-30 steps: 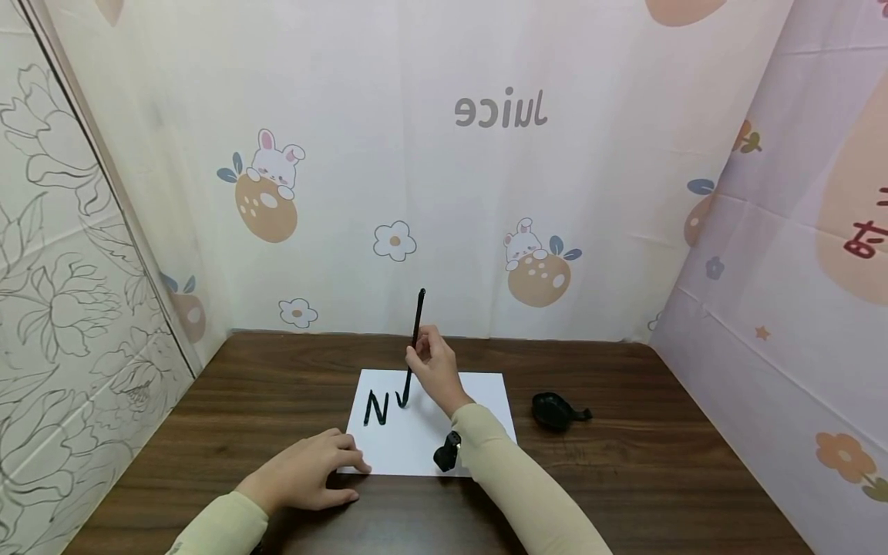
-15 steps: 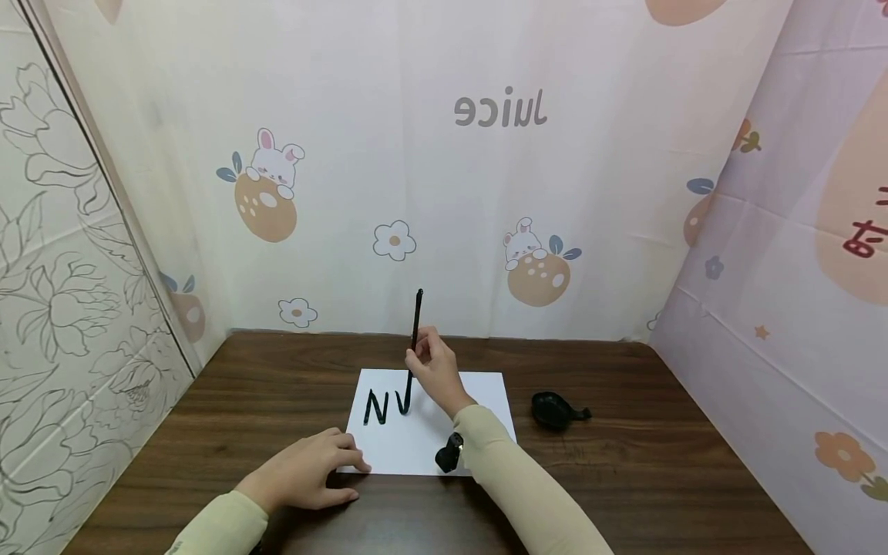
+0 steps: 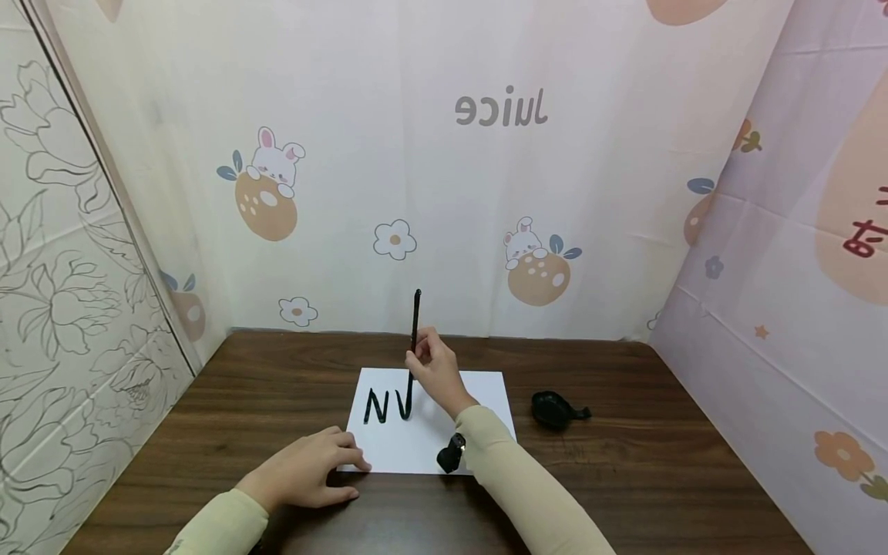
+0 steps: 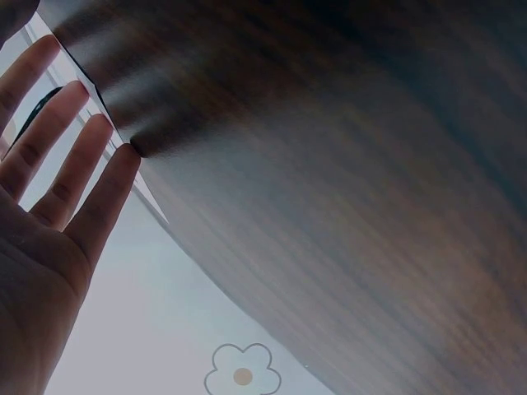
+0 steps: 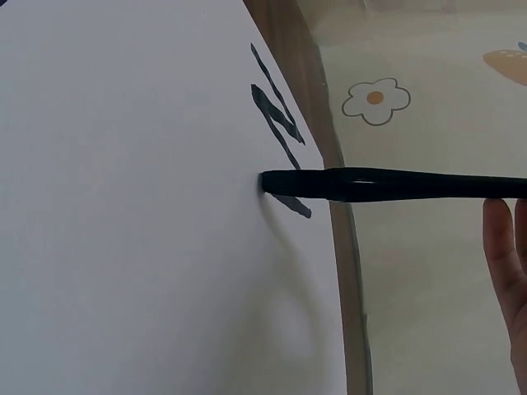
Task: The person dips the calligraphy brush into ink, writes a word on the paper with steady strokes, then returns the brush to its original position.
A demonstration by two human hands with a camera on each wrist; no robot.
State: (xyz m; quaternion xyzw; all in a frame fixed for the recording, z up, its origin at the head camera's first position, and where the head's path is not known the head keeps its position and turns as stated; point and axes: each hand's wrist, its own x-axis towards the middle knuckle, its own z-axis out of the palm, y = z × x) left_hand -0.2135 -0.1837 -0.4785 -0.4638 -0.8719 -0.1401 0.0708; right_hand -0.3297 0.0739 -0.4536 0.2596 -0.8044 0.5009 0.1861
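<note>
A sheet of white paper [image 3: 395, 451] lies on the table, with a black painted letter N [image 3: 376, 405] at its upper left. My right hand [image 3: 437, 374] pinches a black writing brush [image 3: 416, 312] near its middle and keeps it almost upright. In the right wrist view the brush [image 5: 379, 184] meets the paper with its dark tip, at the end of a wet stroke beside the N. My left hand [image 3: 312, 466] rests at the sheet's near left corner, fingers spread and fairly straight. Those fingers [image 4: 103, 197] also show along the paper's edge in the left wrist view.
A small black gourd-shaped dish [image 3: 551, 411] sits right of the paper. The wooden table [image 3: 624, 478] ends at a printed curtain [image 3: 444, 185] behind, with more patterned cloth on both sides. A black wrist camera [image 3: 451, 455] hangs from the right sleeve over the sheet.
The brush tip has come down the paper toward me, drawing the second mark longer, and the handle has tipped slightly left. My left hand has stayed in place.
</note>
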